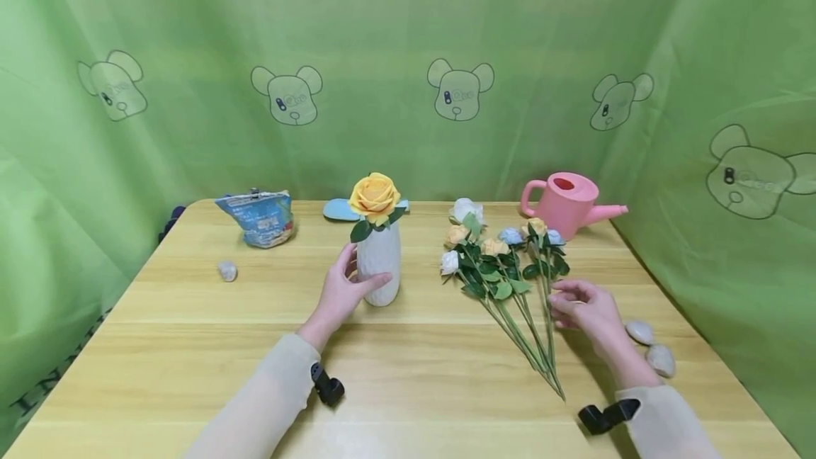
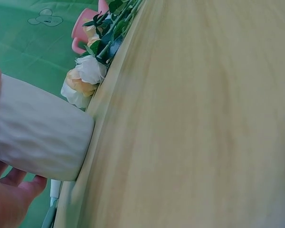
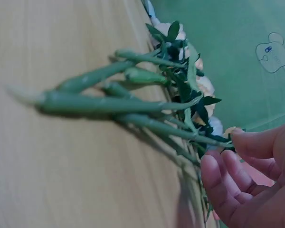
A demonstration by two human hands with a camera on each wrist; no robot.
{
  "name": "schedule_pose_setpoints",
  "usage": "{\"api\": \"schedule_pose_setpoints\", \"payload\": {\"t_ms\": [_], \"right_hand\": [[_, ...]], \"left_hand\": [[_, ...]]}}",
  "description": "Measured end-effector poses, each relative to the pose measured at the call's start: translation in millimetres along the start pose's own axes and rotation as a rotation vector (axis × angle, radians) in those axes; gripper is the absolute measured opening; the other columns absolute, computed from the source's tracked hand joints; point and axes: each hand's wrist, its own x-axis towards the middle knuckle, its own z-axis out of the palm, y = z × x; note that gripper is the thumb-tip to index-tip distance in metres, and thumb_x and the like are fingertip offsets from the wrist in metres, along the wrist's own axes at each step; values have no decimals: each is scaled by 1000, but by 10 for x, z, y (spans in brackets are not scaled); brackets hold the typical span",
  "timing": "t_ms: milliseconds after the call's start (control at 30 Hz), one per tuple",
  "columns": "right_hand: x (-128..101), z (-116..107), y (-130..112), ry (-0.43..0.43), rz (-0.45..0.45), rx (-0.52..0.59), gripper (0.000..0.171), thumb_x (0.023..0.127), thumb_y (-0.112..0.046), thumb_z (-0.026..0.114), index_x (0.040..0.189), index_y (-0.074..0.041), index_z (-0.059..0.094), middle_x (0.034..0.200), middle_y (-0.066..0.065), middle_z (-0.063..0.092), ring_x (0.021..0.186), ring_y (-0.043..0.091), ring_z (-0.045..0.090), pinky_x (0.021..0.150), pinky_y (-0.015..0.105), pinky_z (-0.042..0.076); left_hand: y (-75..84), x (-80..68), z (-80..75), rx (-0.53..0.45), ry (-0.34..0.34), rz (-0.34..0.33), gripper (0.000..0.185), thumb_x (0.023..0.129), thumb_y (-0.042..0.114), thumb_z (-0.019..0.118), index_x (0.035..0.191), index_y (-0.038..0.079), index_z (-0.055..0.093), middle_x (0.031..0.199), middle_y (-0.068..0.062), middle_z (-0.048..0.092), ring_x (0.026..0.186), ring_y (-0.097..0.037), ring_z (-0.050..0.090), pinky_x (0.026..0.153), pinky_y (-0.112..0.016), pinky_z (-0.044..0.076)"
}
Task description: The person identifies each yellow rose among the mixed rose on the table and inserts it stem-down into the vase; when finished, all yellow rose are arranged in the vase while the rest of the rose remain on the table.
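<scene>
In the head view my left hand [image 1: 341,289] grips a white textured vase [image 1: 380,264], thumb in front and fingers at its far left side. A yellow rose [image 1: 375,198] with green leaves stands in the vase. The left wrist view shows the vase's rippled wall [image 2: 38,128] between thumb and fingers. To the right lies a bunch of white, peach and blue roses [image 1: 494,248], their green stems [image 1: 532,338] pointing toward me. My right hand [image 1: 589,310] is at the rightmost stems. Its thumb and fingers stand apart, the thumb tip close to a stem [image 3: 180,133].
A pink watering can [image 1: 567,204] stands at the back right. Two grey stones [image 1: 660,360] lie beyond my right hand. At the left are a clipped blue bag [image 1: 264,222] and a small stone [image 1: 227,270]. A light blue object [image 1: 338,210] lies behind the vase.
</scene>
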Motion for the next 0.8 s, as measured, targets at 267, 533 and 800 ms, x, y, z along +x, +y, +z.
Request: {"api": "schedule_pose_setpoints", "payload": {"t_ms": [267,533,800], "right_hand": [[74,-13,79,-65,35,-4,53,88,-6,63,131,11,38,96,11,62,72,19,63,68,38,56],[92,-11,29,-124,99,13,57,87,-5,62,134,10,34,98,12,60,74,19,61,68,36,56],[89,-54,-194,-125,-2,26,50,88,-6,63,130,8,39,96,3,58,74,16,60,68,31,56]], "left_hand": [[-7,4,-4,7,-3,-9,69,77,24,77,136,24,41,133,-5,45,122,-23,43,101,-40,38],[-11,1,3,13,5,-9,69,77,23,77,136,23,41,133,-5,46,122,-23,43,100,-39,38],[0,8,-7,-10,-13,-22,70,77,21,77,137,22,41,132,-7,45,121,-25,43,100,-40,38]]}}
